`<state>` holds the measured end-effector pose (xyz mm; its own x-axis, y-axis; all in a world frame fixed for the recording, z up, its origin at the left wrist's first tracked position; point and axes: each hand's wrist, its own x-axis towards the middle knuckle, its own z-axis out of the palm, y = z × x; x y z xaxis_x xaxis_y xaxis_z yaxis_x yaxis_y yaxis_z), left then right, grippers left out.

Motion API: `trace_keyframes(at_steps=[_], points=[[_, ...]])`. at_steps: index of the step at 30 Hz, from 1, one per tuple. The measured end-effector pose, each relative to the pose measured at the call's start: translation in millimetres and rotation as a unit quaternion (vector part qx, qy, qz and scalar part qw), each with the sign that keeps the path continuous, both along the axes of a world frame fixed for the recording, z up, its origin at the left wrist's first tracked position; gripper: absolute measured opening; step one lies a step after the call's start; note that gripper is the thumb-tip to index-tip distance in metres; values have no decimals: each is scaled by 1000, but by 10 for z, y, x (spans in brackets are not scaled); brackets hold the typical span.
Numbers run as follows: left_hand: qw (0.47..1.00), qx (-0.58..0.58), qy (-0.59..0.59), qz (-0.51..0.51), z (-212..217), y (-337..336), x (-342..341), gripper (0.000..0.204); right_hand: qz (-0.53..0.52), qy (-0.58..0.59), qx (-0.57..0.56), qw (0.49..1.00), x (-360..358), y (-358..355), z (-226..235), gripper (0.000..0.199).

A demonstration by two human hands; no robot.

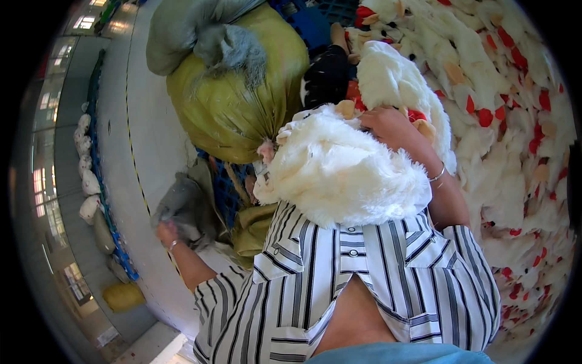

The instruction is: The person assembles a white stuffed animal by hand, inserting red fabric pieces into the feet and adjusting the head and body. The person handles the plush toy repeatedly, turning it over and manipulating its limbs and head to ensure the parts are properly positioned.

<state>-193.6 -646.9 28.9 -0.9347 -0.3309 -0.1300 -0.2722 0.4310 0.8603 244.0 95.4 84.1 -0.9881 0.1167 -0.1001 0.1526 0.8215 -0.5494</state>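
My left hand [166, 233] is stretched out low on the left, fingers closed on the edge of a limp grey-green sack [191, 209]; hand and cloth are smeared by motion. Against my chest lies a white fluffy plush skin [351, 173], limp and unstuffed. My right hand [391, 126] is bent over the upper right of this bundle, fingers closed on the plush, fingertips partly sunk in the pile. Just beyond it is a second white plush piece [394, 76] with red and tan parts.
A tied yellow-green sack [242, 91] stands ahead, a grey sack [182, 30] on top. Blue plastic pallets [303, 24] show behind and below. White plush skins [509, 151] heap the right side. Dark cloth [324, 79] and a bare limb lie ahead. Yellow-black tape [131, 145] lines the floor.
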Motion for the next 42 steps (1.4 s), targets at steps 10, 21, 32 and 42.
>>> trace_keyframes(at_steps=[10,21,32,42], points=[[900,-11,-266,-344,-164,3046,283,33,-55,106,-54,991,31,4,-145,24],[513,155,-116,-837,1234,5749,2035,72,-343,367,-396,768,369,336,291,17],[469,-101,43,-876,1080,6209,2529,48,-417,214,-380,797,1232,502,-293,45],[576,519,-292,-560,916,6121,2053,37,-187,89,-253,945,124,25,144,37]])
